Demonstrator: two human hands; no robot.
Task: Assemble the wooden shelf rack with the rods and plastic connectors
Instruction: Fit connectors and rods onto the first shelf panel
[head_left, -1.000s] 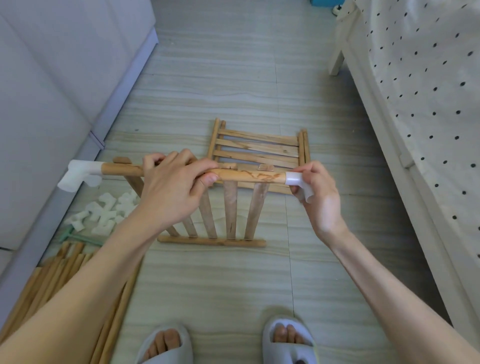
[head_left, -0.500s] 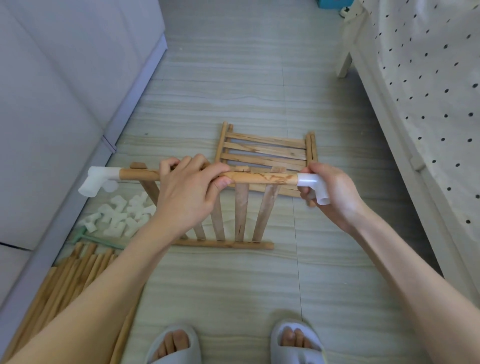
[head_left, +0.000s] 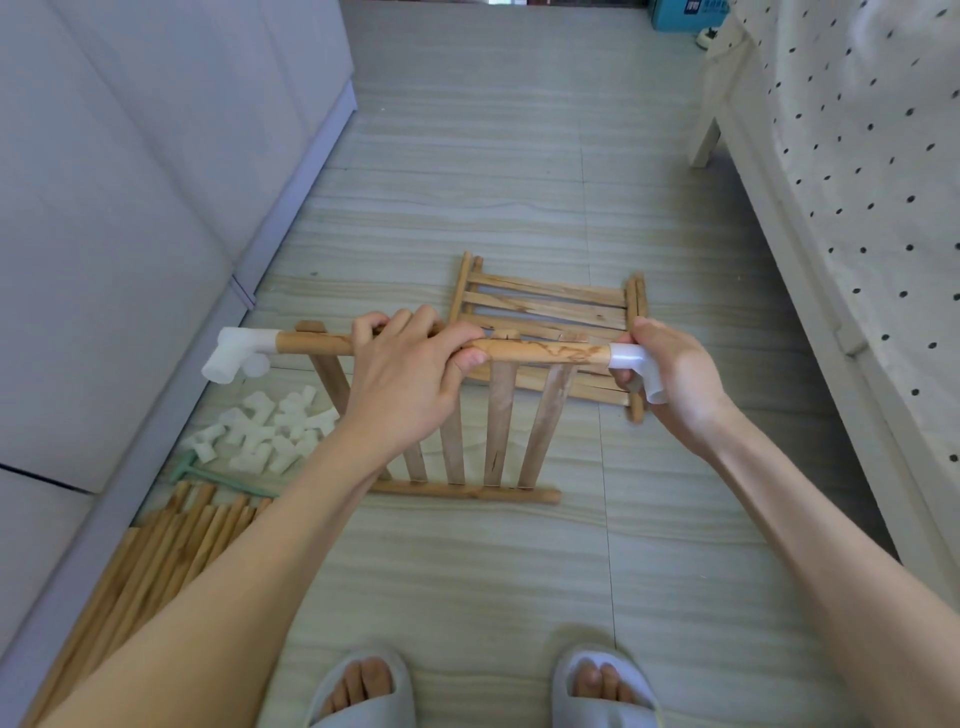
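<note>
My left hand (head_left: 410, 384) curls round the rod (head_left: 540, 351), right hand (head_left: 675, 374) pinching its end connector (head_left: 636, 364), above the slat panels (head_left: 545, 312), cabinet (head_left: 130, 208) and bed (head_left: 857, 182) flanking bare floor (head_left: 493, 156).

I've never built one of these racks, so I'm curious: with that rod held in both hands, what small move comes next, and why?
Probably a firm push of the right connector further onto the rod. The right hand grips that white piece at the rod's end, the left hand steadies the middle, and the left connector already sits on the other end.
</note>
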